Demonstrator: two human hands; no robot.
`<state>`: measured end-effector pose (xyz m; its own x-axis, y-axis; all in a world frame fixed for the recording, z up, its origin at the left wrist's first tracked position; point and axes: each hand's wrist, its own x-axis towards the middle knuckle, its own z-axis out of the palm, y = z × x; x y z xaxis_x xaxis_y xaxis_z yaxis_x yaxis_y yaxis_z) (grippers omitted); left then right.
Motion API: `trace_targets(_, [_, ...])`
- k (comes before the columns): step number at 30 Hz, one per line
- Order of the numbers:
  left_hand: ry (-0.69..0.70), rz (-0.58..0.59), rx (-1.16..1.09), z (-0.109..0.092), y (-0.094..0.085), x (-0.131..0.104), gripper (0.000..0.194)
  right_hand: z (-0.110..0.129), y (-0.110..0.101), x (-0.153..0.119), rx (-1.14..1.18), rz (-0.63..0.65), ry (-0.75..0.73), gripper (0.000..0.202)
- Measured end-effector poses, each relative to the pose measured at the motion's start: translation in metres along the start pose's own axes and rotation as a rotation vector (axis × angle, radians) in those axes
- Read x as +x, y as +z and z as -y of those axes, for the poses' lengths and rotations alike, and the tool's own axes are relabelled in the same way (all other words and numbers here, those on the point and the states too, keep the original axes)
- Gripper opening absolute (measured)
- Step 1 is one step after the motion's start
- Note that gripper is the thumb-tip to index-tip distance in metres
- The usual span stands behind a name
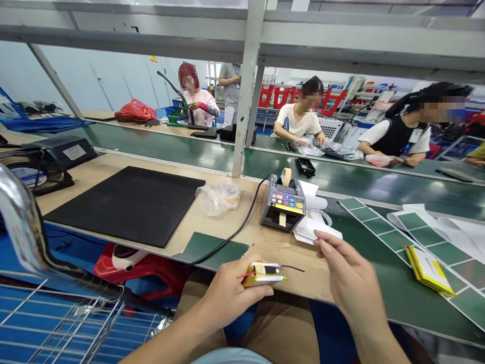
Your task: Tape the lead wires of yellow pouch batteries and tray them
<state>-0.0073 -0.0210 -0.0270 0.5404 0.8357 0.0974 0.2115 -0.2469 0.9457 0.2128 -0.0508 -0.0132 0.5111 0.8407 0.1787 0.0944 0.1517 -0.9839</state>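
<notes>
My left hand (237,290) is closed around a battery pack (263,275), silver with yellow edges. A strip of pale tape lies over one end of it. A red wire sticks out to the left, and a dark wire points right. My right hand (352,278) is raised to the right of the pack, apart from it, thumb and fingertips pinched together. Whatever is between those fingertips, if anything, I cannot make out. Beyond the hands stands a tape dispenser (284,205) with lit buttons, a roll of tape on top and a short tape end sticking out its front.
A second yellow battery pack (428,273) lies on sheets of green labels (382,235) at right. Left are a black mat (131,205) and a tape roll in clear plastic (223,194). A black cable (242,222) crosses the bench. Several co-workers sit beyond the green conveyor (212,156).
</notes>
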Motion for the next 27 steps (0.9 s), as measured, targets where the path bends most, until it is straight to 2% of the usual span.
trace_targets(1, [-0.039,-0.009,-0.077,0.002,0.001,-0.001,0.022,-0.011,0.004,0.007,0.088,0.007,0.131,0.036])
trace_targets(3, [-0.108,-0.027,-0.264,0.006,0.004,-0.002,0.021,-0.031,0.018,0.020,0.163,0.050,0.273,0.048])
trace_targets(5, [-0.148,-0.042,-0.411,0.009,0.007,-0.003,0.027,-0.046,0.036,0.029,0.167,0.080,0.334,0.049])
trace_targets(8, [-0.172,-0.066,-0.441,0.011,0.007,-0.004,0.031,-0.059,0.061,0.040,0.154,0.093,0.374,0.039])
trace_targets(11, [-0.202,-0.080,-0.373,0.008,-0.001,-0.005,0.029,-0.057,0.068,0.047,0.097,0.088,0.325,0.029])
trace_targets(14, [-0.256,-0.044,-0.328,0.003,-0.012,-0.006,0.030,-0.029,0.051,0.045,0.003,0.179,0.219,0.027])
trace_targets(17, [-0.277,0.033,-0.290,-0.002,-0.020,-0.007,0.027,0.021,0.022,0.037,-0.116,0.445,0.147,0.027])
trace_targets(18, [-0.279,0.061,-0.288,-0.004,-0.022,-0.007,0.027,0.039,0.015,0.034,-0.177,0.572,0.125,0.027])
trace_targets(19, [-0.281,0.091,-0.291,-0.006,-0.022,-0.007,0.028,0.055,0.010,0.030,-0.338,0.808,-0.005,0.026])
trace_targets(20, [-0.281,0.119,-0.292,-0.008,-0.022,-0.006,0.030,0.069,0.008,0.028,-0.446,0.961,-0.109,0.024])
trace_targets(22, [-0.261,0.154,-0.274,-0.012,-0.021,-0.006,0.031,0.087,0.009,0.024,-0.611,1.184,-0.295,0.021])
trace_targets(24, [-0.223,0.178,-0.225,-0.016,-0.019,-0.005,0.028,0.094,0.016,0.022,-0.677,1.270,-0.396,0.019])
trace_targets(27, [-0.192,0.197,-0.145,-0.021,-0.017,-0.004,0.020,0.092,0.026,0.022,-0.699,1.325,-0.449,0.016])
